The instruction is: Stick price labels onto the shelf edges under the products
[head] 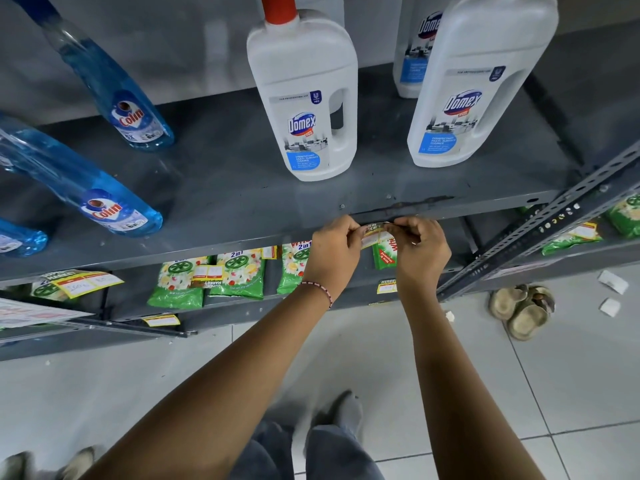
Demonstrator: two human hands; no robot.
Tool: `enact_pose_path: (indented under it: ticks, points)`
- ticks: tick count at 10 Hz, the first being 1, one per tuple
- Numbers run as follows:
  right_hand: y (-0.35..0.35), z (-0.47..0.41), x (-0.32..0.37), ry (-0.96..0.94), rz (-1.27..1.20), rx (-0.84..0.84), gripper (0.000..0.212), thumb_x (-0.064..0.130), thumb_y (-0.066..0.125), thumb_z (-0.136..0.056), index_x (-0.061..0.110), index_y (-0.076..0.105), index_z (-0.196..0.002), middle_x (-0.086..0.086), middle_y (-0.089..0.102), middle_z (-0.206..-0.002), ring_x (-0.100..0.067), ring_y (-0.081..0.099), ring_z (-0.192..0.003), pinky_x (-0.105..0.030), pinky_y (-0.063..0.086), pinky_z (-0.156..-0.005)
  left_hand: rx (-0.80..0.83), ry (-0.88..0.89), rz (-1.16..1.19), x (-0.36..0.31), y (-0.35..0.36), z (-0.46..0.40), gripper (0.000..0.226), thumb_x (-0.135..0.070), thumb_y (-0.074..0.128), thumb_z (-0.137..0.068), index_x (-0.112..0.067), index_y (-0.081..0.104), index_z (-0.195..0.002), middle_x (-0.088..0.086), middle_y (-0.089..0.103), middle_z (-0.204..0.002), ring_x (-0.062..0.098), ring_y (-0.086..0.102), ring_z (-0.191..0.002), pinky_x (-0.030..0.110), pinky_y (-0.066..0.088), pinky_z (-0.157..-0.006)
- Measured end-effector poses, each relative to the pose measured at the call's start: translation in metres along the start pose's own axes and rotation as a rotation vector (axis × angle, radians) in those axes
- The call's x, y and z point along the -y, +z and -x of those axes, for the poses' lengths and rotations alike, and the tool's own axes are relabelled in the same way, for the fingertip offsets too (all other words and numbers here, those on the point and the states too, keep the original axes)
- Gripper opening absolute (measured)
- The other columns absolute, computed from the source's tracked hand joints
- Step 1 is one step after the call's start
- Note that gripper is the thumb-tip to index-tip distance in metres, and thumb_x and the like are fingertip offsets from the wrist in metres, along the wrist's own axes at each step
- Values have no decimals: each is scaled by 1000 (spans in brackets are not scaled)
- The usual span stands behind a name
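Note:
A small yellow, red and white price label [374, 233] is pinched between my left hand [335, 252] and my right hand [420, 251], each gripping one end. Both hands hover just in front of the grey metal shelf edge [408, 212], below a white Domex bottle [306, 98]. A second Domex bottle [479, 81] stands to the right. The label's lower part is partly hidden by my fingers.
Blue Colin bottles [117, 98] stand at the left of the shelf. Green detergent sachets [239, 275] fill the lower shelf, where labels [88, 283] hang on the edges. A slanted perforated upright [540, 223] crosses the right. Sandals [523, 310] and paper scraps [613, 281] lie on the tiled floor.

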State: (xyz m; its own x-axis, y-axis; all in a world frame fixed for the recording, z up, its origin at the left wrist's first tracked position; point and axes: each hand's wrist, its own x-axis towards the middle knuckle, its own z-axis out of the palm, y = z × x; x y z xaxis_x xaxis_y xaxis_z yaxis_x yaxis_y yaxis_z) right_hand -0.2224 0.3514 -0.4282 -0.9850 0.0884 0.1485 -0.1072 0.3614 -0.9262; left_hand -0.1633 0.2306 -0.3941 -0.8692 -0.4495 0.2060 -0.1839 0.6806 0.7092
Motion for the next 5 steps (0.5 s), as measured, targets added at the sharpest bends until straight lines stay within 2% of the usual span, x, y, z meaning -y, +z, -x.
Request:
enact_pose_path:
  ticks: [1,2,3,4,5]
  points:
    - [0,0,4,-1,-10,-19,15,10,81,-77,8,74,-90,-9,68,-95,-20,67,-81,-29,59,-75,19,4,-25,-1,0,-1,17,-19,64,-92,-4,66,-83,10,74,-78,22,69,-68,33,56,-56]
    - [0,-3,11,40,-50,-59,26,7,83,-74,6,68,-95,-11,60,-107,-11,65,-76,-19,56,-76,53,-3,-95,-1,-4,-3,26,-27,62,-94,-6,62,-80,11,74,-79,23,71,-70,32,56,-51]
    - [-5,-2,17,94,-55,-95,32,7,83,-74,12,62,-96,-10,60,-106,-15,66,-78,-26,57,-78,65,5,-165,-3,-13,-7,34,-32,63,-93,-11,50,-70,12,69,-69,20,57,-56,24,40,-47]
    - [-7,3,20,155,-32,-166,24,4,72,-84,21,57,-92,-4,59,-102,-10,61,-78,-42,58,-84,27,14,-162,-1,-30,-9,37,-30,67,-90,-14,43,-67,10,61,-60,21,47,-53,33,46,-48]
    - [-7,21,41,10,-26,-218,18,2,60,-91,20,58,-96,1,56,-100,-9,56,-80,-27,53,-87,-61,59,-134,9,-54,-2,28,-27,65,-91,-11,52,-73,6,63,-66,23,57,-57,42,54,-55]
